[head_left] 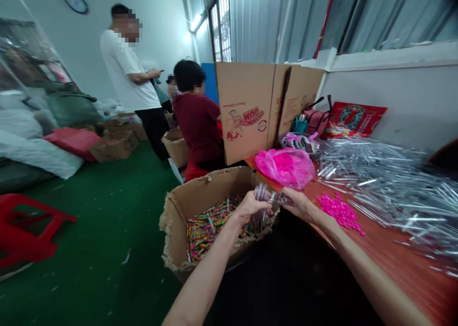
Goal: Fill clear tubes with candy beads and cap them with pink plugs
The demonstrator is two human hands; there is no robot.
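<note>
My left hand [251,205] is wrapped round a bunch of clear plastic tubes [262,194], held above the right side of an open cardboard box [179,211]. At the right end of the bunch, the fingers of my right hand [294,200] are closed on clear plastic tubes; how many they hold is hard to make out. Inside the box lie many thin, multicoloured filled sticks [205,228]. On the red tabletop [390,254] beside my right forearm is a scatter of small bright pink caps [338,210].
A heap of clear tubes [397,187] covers much of the table. A pink plastic bag [286,166] sits behind my hands, before upright cardboard [246,111]. A seated person [196,125] and a standing person [130,73] are ahead. A red stool [32,226] stands left.
</note>
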